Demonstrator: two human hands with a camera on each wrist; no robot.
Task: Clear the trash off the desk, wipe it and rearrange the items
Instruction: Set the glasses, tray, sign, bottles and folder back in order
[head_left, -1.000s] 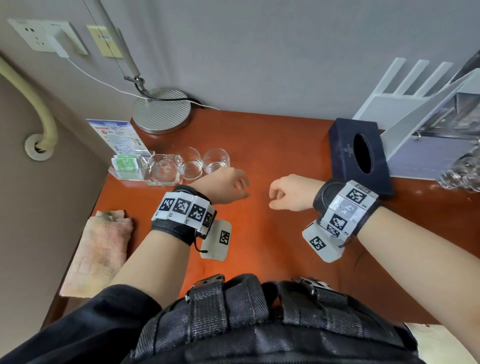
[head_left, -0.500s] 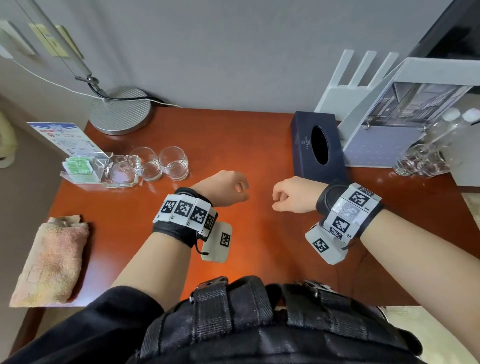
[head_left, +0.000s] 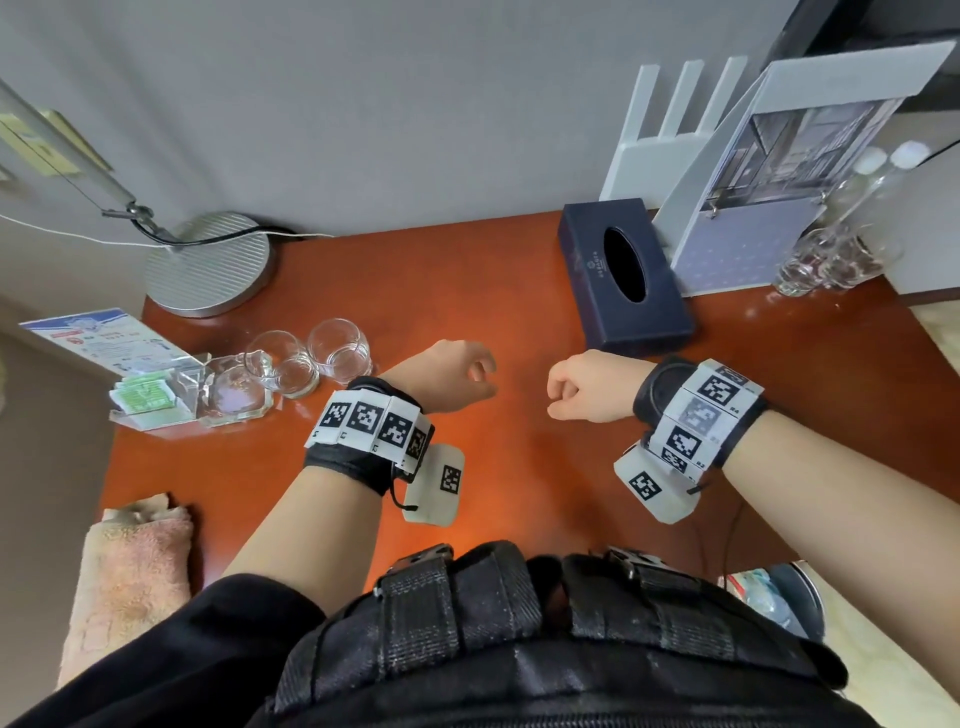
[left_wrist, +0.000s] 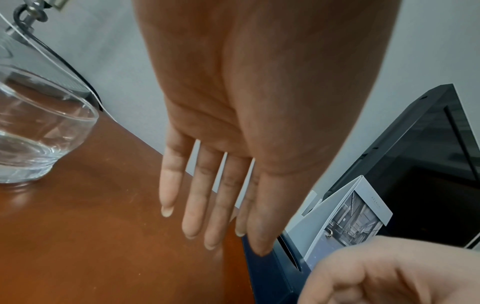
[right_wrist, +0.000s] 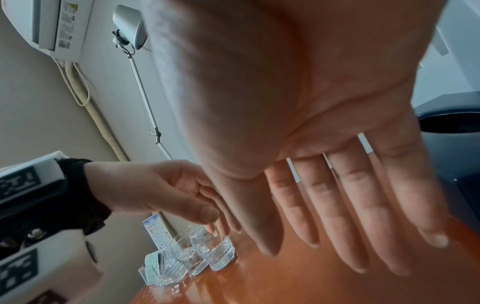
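Both my hands hang over the middle of the red-brown desk, a little apart, and hold nothing. My left hand is just right of two clear glasses; the left wrist view shows its fingers straight and pointing down at the wood. My right hand is in front of the dark blue tissue box; its fingers are also straight in the right wrist view. A pink folded towel lies on the desk's near left corner.
A glass ashtray, a clear holder with green packets and a printed card stand at the left. Lamp base at the back left. Standing brochure, white router and glass bottles at the back right.
My head has turned to the right, bringing the brochure and bottles more into view. Both hands stay over the same spot of the desk, empty.
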